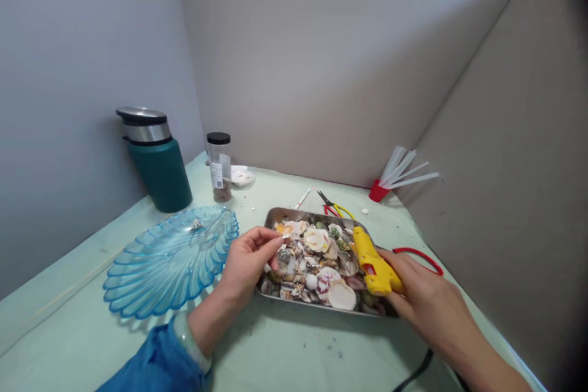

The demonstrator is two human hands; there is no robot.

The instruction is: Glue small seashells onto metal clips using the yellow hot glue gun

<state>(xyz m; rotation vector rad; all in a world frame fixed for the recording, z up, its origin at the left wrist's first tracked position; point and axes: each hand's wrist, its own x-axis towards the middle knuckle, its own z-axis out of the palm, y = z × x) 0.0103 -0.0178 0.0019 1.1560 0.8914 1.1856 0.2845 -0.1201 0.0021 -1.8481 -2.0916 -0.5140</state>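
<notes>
Over the left part of a metal tray point(316, 305), my left hand point(250, 257) pinches a tiny pale piece point(286, 236) that looks like a small shell. Many mixed seashells point(316, 239), white, purple and greenish, fill the tray. My right hand point(420, 285) is wrapped around a yellow hot glue gun point(374, 263), held above the tray's right end. Its nozzle points away from me, and the tip is hard to make out. To the left of my left hand lies a blue, shell-shaped glass dish point(165, 269) with a small whitish cluster point(196, 224) on it.
A teal bottle point(160, 174) and a clear jar with black lid point(219, 168) stand at the back left. Behind the tray lie pliers point(337, 207). A red cup point(378, 192) holds several glue sticks point(402, 166). A black cord point(416, 372) runs below my right hand.
</notes>
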